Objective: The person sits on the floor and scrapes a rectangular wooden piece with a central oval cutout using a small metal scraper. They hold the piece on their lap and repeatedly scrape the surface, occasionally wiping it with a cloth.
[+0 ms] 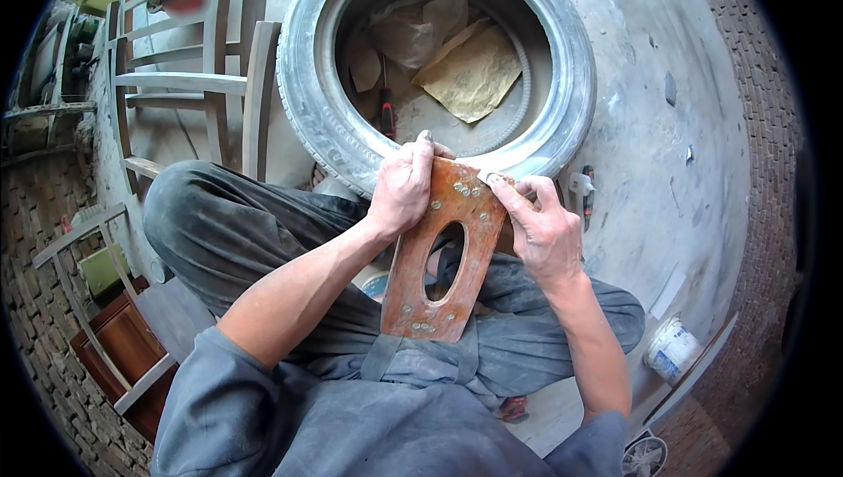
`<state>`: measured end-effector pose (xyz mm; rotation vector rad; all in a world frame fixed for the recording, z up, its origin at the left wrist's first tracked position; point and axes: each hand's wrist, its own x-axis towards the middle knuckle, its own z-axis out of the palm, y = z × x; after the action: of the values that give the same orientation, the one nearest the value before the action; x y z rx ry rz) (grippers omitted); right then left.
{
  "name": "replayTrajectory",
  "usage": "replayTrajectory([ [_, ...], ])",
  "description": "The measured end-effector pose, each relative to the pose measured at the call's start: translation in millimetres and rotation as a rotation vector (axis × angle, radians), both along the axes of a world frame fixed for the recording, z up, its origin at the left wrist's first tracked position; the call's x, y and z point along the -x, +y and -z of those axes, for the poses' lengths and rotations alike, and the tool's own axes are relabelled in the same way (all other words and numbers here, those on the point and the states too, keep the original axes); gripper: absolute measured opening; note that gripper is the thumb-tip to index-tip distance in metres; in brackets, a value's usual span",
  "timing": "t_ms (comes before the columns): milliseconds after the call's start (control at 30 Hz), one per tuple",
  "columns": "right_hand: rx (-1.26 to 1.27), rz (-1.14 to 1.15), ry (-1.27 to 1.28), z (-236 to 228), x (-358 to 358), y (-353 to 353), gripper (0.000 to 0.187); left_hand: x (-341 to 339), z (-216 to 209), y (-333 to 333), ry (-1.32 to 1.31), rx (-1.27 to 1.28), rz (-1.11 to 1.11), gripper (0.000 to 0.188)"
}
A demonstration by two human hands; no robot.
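A reddish-brown wooden panel (407,272) with an oval cutout slants from my lap up to the near rim of a dusty tyre (575,64). Greyish filler spots dot both of its ends. My left hand (406,186) is closed around the panel's upper left edge, thumb pointing up. At the upper right corner, my right hand (546,229) pinches a small pale piece (486,177) against the wood. Fingers cover most of that piece, so its kind is not clear.
Inside the tyre lie a yellowish sheet (474,73), crumpled plastic (408,38) and a red-and-black screwdriver (386,113). Another hand tool (588,192) lies right of the tyre. Wooden chair frames (215,64) stand at left. A white tub (672,350) sits at lower right.
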<state>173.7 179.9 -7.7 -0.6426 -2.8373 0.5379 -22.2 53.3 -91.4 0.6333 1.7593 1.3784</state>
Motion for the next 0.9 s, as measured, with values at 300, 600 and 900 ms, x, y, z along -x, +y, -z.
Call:
replayTrajectory([
  [300,-0.005,-0.007,-0.007,0,0,3,0.051,-1,3,0,0.036,-0.007,-0.002,0.062],
  [600,-0.017,-0.046,0.033,4,7,0,0.052,-2,7,0,0.016,-0.005,-0.005,0.064],
  [900,-0.033,-0.082,0.054,4,21,-5,0.049,0,10,-1,0.008,-0.012,0.019,0.068],
])
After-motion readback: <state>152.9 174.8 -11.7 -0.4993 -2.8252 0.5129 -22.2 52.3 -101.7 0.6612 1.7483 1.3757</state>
